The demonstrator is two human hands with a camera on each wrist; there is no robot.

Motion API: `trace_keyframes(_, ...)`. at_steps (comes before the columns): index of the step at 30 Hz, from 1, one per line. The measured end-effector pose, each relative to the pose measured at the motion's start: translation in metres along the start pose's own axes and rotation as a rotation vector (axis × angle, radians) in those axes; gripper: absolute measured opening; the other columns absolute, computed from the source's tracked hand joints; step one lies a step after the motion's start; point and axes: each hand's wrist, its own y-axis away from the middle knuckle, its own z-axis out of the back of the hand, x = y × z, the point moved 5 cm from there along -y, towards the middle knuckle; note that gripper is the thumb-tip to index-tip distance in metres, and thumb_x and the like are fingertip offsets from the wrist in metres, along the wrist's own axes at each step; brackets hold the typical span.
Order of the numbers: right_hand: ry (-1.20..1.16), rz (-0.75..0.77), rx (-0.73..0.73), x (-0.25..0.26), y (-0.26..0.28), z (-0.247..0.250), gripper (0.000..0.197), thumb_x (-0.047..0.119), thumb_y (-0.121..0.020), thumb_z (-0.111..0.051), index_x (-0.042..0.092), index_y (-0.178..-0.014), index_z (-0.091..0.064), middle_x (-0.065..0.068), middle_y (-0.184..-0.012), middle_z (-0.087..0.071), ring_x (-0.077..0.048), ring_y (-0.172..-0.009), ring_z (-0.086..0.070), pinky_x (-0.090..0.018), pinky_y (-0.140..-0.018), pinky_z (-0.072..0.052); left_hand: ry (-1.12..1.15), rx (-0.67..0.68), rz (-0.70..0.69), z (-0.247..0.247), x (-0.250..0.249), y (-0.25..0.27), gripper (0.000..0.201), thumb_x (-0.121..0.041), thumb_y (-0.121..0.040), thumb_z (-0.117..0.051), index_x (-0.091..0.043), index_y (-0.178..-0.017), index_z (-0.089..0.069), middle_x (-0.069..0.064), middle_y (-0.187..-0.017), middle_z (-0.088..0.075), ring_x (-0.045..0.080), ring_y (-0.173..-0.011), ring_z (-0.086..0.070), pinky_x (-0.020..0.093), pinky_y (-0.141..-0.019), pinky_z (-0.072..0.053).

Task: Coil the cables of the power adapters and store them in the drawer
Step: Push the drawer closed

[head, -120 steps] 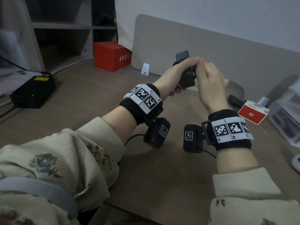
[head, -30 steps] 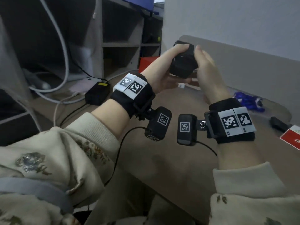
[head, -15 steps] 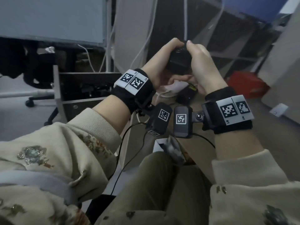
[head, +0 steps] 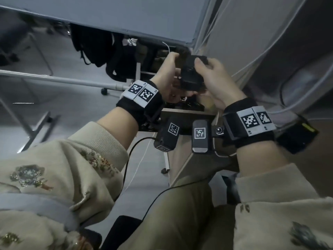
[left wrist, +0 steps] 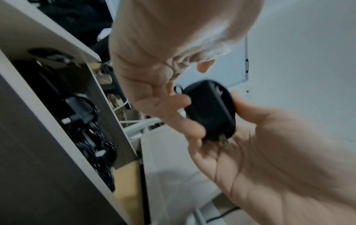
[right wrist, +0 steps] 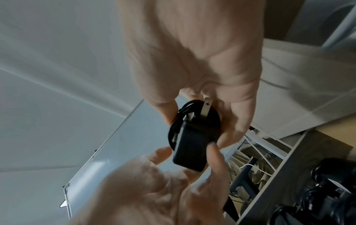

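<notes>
A black power adapter (head: pixel 191 74) with its cable wound round it is held up between both hands. My left hand (head: pixel 167 82) grips its left side with the thumb on top. My right hand (head: pixel 216 80) pinches its right side. Just below them the open drawer (head: pixel 182 112) shows dark contents. In the left wrist view my left hand (left wrist: pixel 163 94) and right hand (left wrist: pixel 269 152) clasp the adapter (left wrist: pixel 212 109), its prongs toward the right palm; the drawer (left wrist: pixel 108 109) lies left. In the right wrist view the adapter (right wrist: pixel 192 144) sits between right hand (right wrist: pixel 202 60) and left hand (right wrist: pixel 154 190).
Several black adapters (right wrist: pixel 337 190) with coiled cables lie in the drawer. A black power brick (head: pixel 295 138) sits on the desk at right, with white cables (head: pixel 270 42) behind it. A grey board (head: pixel 126 15) and a black backpack (head: pixel 93 46) are beyond the drawer. My legs fill the bottom.
The view has swung left from the desk to the open drawer. Both hands have carried the adapter along and now hold it over the drawer.
</notes>
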Motion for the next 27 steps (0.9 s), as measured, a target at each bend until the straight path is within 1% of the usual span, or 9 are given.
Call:
trace_keyframes(3,0.028,-0.043,-0.038,-0.015,-0.026,-0.001,0.034,0.037,-0.1,-0.049,0.021,-0.13,-0.043,0.004,-0.114,-0.061,-0.012,-0.093,-0.066,-0.035,-0.077,-0.06,-0.031,-0.15,0.012,0.033,-0.005,-0.016,0.047,-0.055,-0.096,-0.034,-0.014,-0.099,-0.058,0.007,-0.099,-0.063,0.029,-0.084,-0.066,0.037,-0.07,-0.042)
trace_keyframes(6,0.048,-0.116,-0.039,-0.035,-0.051,-0.005,0.038,0.038,-0.098,-0.052,0.023,-0.131,-0.04,0.001,-0.127,-0.057,-0.019,-0.106,-0.063,-0.041,-0.084,-0.057,0.054,-0.28,-0.006,0.058,-0.009,-0.029,0.046,-0.051,-0.098,-0.035,-0.014,-0.11,-0.057,0.004,-0.1,-0.057,0.025,-0.087,-0.061,0.039,-0.082,-0.042)
trace_keyframes(9,0.115,-0.188,-0.04,-0.054,-0.073,-0.01,0.042,0.039,-0.093,-0.057,0.024,-0.129,-0.041,0.0,-0.129,-0.056,-0.024,-0.112,-0.06,-0.047,-0.087,-0.056,0.059,-0.37,-0.036,0.074,-0.014,-0.038,0.041,-0.046,-0.099,-0.035,-0.016,-0.117,-0.057,0.001,-0.096,-0.055,0.02,-0.086,-0.056,0.036,-0.077,-0.039)
trace_keyframes(11,0.232,-0.231,-0.018,-0.066,-0.084,-0.014,0.044,0.039,-0.093,-0.056,0.023,-0.131,-0.041,-0.004,-0.13,-0.055,-0.027,-0.112,-0.059,-0.048,-0.086,-0.056,0.05,-0.389,-0.041,0.08,-0.016,-0.045,0.038,-0.043,-0.1,-0.036,-0.017,-0.119,-0.057,0.0,-0.092,-0.054,0.019,-0.086,-0.054,0.033,-0.07,-0.037)
trace_keyframes(16,0.454,-0.336,0.097,-0.093,-0.093,-0.023,0.055,0.036,-0.094,-0.058,0.016,-0.141,-0.039,-0.009,-0.134,-0.052,-0.032,-0.116,-0.057,-0.049,-0.08,-0.058,0.007,-0.41,-0.01,0.086,-0.012,-0.059,0.031,-0.038,-0.099,-0.04,-0.018,-0.114,-0.058,-0.001,-0.09,-0.054,0.017,-0.082,-0.054,0.031,-0.067,-0.038)
trace_keyframes(19,0.464,-0.317,0.166,-0.102,-0.093,-0.033,0.057,0.037,-0.096,-0.056,0.017,-0.145,-0.036,-0.006,-0.137,-0.051,-0.028,-0.119,-0.056,-0.044,-0.089,-0.055,-0.006,-0.397,0.005,0.087,-0.009,-0.068,0.031,-0.038,-0.1,-0.04,-0.018,-0.117,-0.057,0.0,-0.098,-0.055,0.017,-0.085,-0.055,0.03,-0.068,-0.04)
trace_keyframes(22,0.549,-0.271,0.214,-0.109,-0.095,-0.043,0.061,0.038,-0.096,-0.056,0.014,-0.148,-0.033,-0.007,-0.142,-0.049,-0.027,-0.126,-0.05,-0.041,-0.104,-0.044,-0.024,-0.396,0.015,0.09,-0.006,-0.077,0.029,-0.039,-0.1,-0.039,-0.02,-0.115,-0.056,-0.001,-0.096,-0.055,0.017,-0.086,-0.055,0.03,-0.069,-0.04)
trace_keyframes(24,0.636,-0.262,0.2,-0.112,-0.097,-0.045,0.057,0.04,-0.095,-0.054,0.013,-0.143,-0.041,-0.009,-0.139,-0.052,-0.029,-0.125,-0.05,-0.038,-0.104,-0.042,-0.042,-0.409,0.012,0.093,-0.004,-0.08,0.028,-0.039,-0.1,-0.041,-0.02,-0.115,-0.056,-0.002,-0.095,-0.055,0.016,-0.085,-0.054,0.03,-0.069,-0.04)
trace_keyframes(27,0.812,-0.346,0.189,-0.124,-0.098,-0.039,0.062,0.054,-0.09,-0.043,0.015,-0.138,-0.048,-0.013,-0.14,-0.05,-0.035,-0.132,-0.04,-0.047,-0.11,-0.032,-0.075,-0.432,-0.007,0.099,-0.004,-0.084,0.033,-0.036,-0.099,-0.043,-0.018,-0.123,-0.057,-0.003,-0.091,-0.054,0.015,-0.086,-0.052,0.031,-0.072,-0.038)
